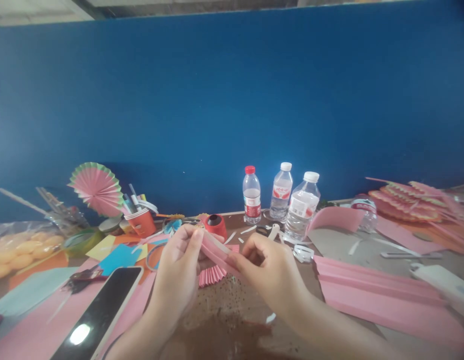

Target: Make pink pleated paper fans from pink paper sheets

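Note:
Between my two hands, above the brown table, is a narrow folded strip of pink paper (216, 251). My left hand (183, 257) pinches its upper left end, thumb on top. Fingers of my right hand (267, 262) are closed on its lower right end. Just below the strip, a pleated pink paper piece (212, 275) rests on the table, partly hidden by my hands. A red round object with a dark top (216, 226) stands right behind my left fingers.
Three plastic bottles (252, 197) stand at the back by the blue wall. On the left lie a phone (104, 310), coloured paper (119, 257) and a cup of pens (141, 222); a pleated paper fan (97, 189) rises behind. Creased pink paper (382, 290) and a white tool (442, 282) lie right.

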Tool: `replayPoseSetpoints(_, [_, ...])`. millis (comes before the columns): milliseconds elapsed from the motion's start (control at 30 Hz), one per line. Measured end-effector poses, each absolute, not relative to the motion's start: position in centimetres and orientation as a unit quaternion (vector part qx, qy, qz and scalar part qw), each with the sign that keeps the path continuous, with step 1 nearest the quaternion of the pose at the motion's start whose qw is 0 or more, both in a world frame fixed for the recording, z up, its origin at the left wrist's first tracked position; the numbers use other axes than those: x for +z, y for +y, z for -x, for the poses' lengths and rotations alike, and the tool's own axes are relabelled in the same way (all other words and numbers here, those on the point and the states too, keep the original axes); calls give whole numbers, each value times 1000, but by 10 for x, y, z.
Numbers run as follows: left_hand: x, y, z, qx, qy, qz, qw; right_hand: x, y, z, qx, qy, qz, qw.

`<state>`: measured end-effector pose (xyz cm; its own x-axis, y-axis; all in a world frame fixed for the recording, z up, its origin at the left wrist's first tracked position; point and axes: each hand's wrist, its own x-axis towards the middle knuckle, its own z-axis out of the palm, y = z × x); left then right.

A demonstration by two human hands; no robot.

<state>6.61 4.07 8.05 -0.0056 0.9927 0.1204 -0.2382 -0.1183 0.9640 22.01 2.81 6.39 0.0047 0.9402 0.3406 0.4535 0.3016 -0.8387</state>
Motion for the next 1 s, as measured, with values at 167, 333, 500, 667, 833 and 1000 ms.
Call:
replayPoseSetpoints(167, [74,40,-73,555,346,-512,557,62,30,-221,213,-663,520,494])
replayPoseSetpoints(333, [64,40,-79,513,418,-497,562,55,31,-220,180,-676,499,512])
replayPoseSetpoints(500, [60,42,-75,561,427,-452,547,54,27,-216,264,-658,479,517])
replayPoseSetpoints(667, [63,41,-73,570,441,-433,541,55,25,-214,281,-661,472,512])
replayPoseSetpoints(833, [68,39,-74,564,439,-428,553,53,24,-215,295,-656,474,508])
replayPoseSetpoints(1000, [71,37,-75,551,444,-430,560,52,25,-215,291,-660,481,499])
